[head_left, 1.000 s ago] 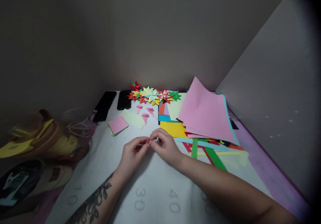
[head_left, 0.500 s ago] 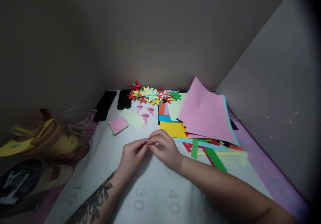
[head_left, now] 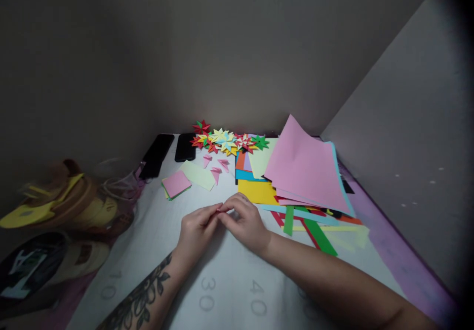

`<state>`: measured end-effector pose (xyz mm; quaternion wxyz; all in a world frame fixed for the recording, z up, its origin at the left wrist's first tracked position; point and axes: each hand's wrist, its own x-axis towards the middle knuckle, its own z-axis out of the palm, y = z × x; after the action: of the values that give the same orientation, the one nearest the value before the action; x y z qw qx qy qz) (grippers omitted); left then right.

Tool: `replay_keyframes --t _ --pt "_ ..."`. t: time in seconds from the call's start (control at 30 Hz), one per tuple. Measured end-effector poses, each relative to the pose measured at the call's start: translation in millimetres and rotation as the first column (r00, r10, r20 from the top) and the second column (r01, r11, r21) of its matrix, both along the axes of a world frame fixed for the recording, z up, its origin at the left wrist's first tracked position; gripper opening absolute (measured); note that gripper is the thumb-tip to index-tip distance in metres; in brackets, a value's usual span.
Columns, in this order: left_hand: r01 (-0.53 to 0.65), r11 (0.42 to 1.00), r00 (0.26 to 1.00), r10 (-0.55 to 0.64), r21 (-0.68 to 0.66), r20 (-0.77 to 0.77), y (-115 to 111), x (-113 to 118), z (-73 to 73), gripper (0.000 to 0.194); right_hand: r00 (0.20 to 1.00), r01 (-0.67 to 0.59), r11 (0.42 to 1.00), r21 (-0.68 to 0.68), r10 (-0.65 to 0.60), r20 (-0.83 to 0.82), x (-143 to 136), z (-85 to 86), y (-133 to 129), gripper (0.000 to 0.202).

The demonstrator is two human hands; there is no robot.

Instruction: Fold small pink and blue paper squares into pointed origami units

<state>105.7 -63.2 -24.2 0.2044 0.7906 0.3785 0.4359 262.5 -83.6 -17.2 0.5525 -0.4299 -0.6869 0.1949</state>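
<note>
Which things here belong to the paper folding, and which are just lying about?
Likely in the work:
left hand and right hand, pinching a small pink piece
folded pink pieces
paper squares
large pink sheet
paper stars

Apparently just lying about:
black phone
black slab
yellow-and-brown item

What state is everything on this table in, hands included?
Left hand: pinching, fingertips meeting the right's
Right hand: pinching
Pink scrap: between the fingertips, mostly hidden
Three small pink pieces: folded, lying apart
Square papers: stacked, pink on top
Paper stars: folded, bunched together
Large pink sheet: unfolded
Black phone: screen dark
</note>
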Motion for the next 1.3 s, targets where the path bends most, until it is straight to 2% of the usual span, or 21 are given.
replay_keyframes --t 0.4,0.5,0.57,0.63,0.73,0.8,1.0,1.3 --pt "0.017 0.995 1.0 -0.016 0.094 -0.011 2 1 -0.8 0.019 1.0 -0.014 0.999 -0.034 0.014 -0.014 -2 -2.4 0 0.011" --pt "0.028 0.996 1.0 -0.027 0.081 -0.013 1 1 -0.5 0.019 1.0 -0.016 0.999 -0.04 0.015 -0.018 -2 -1.2 1 0.01" --pt "0.018 1.0 1.0 -0.018 0.003 0.003 1 1 1.1 0.018 1.0 -0.01 0.999 -0.045 0.01 -0.004 0 -0.2 1 0.009" --pt "-0.004 0.992 1.0 0.008 -0.13 0.028 1 2 3.6 0.018 1.0 -0.003 0.998 -0.062 0.004 0.029 2 0.3 3 0.009" --pt "-0.024 0.947 0.995 0.053 -0.322 0.081 1 3 8.2 0.017 0.995 0.006 0.995 -0.098 0.003 0.097 5 -0.2 5 0.01" --pt "-0.028 0.915 0.989 0.083 -0.402 0.119 1 4 10.5 0.018 0.992 0.005 0.993 -0.118 0.011 0.128 6 -1.0 7 0.01" --pt "-0.019 0.851 0.977 0.127 -0.525 0.169 3 6 10.5 0.02 0.991 -0.019 0.988 -0.151 0.039 0.128 5 -2.9 7 0.009" --pt "0.078 0.749 0.939 0.167 -0.658 0.301 3 7 9.5 0.025 0.992 0.033 0.998 -0.046 -0.028 0.119 1 -0.8 1 0.013"
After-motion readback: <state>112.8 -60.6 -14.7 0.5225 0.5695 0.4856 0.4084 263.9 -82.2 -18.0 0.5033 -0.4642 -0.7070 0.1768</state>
